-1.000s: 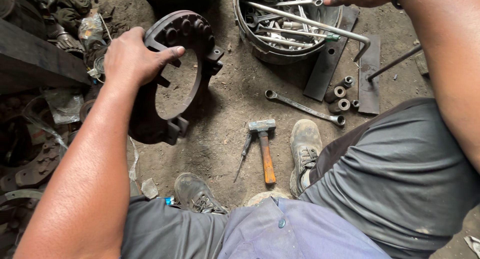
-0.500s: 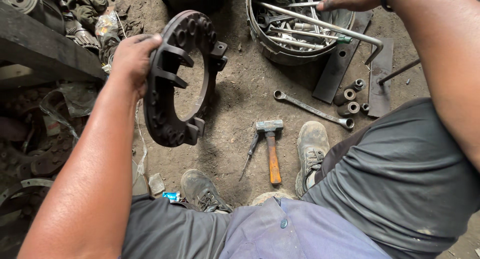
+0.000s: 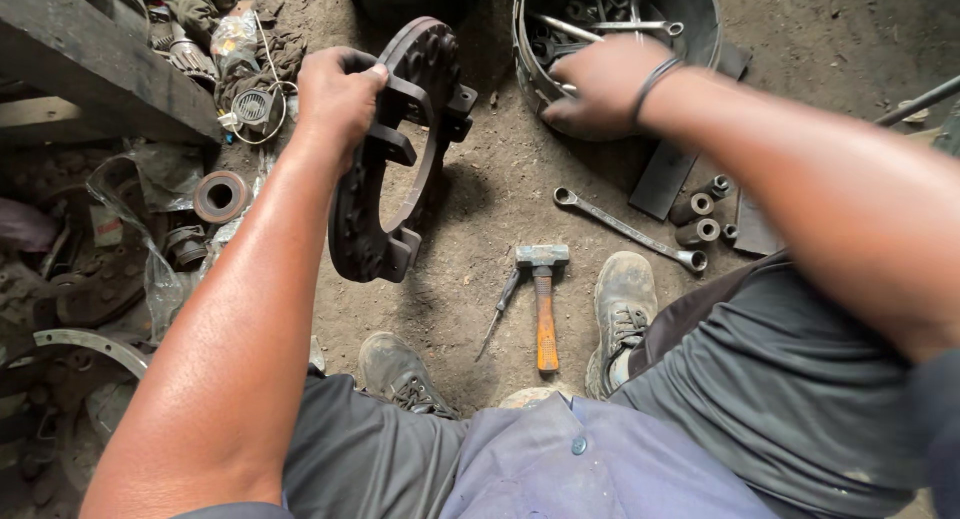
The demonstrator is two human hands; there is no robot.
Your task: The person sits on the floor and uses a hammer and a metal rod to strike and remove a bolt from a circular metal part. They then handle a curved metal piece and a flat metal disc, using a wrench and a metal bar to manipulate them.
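Left hand: fingers clamped over the upper rim of the clutch cover, a heavy dark cast-metal ring with raised lugs and a wide open centre. The ring stands on edge, tilted, its lower rim on the dirt floor.

Right hand: right of the clutch cover, reaching over the rim of the tool bucket, fingers curled down among the steel bars and spanners inside. Whether they are closed on any one tool I cannot tell.

Step in hand, as judged: steadying the ring upright while picking a tool. Any lift of the ring would call for a firm grip, as the casting looks weighty and greasy.

Other items, placed from the clutch cover:
- Hammer, wooden orange handle, square steel head; lower right, flat on the floor.
- Screwdriver, slim; just left of the hammer.
- Ring spanner, long, bright steel; right.
- Sockets, short grey cylinders; beyond the spanner.
- Scrap parts, rusty and oily; left.
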